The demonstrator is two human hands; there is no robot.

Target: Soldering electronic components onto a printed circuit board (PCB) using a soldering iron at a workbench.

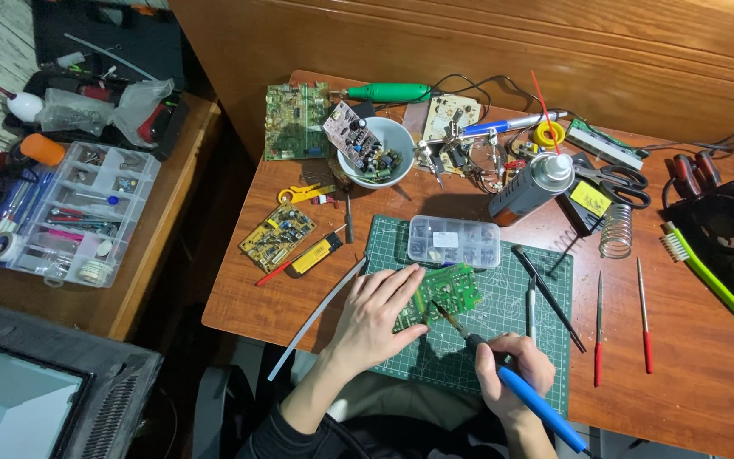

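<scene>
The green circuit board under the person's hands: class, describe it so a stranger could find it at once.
Start at the dark green cutting mat on the wooden table's near edge. The small green circuit board lies there, pinned by the left hand, the blue-handled soldering iron in the right hand touching it. The other boards lie off the mat.

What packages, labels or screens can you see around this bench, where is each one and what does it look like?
Spray can: lying behind the cutting mat, silver, white cap, red straw.
Small parts box: at the mat's back edge, clear, oblong, white label on its lid.
Yellow label: on a black item right of the can, roughly square.
Organiser case: side table at left, clear, many compartments.
Screen: bottom left corner, pale, dark frame.
</scene>
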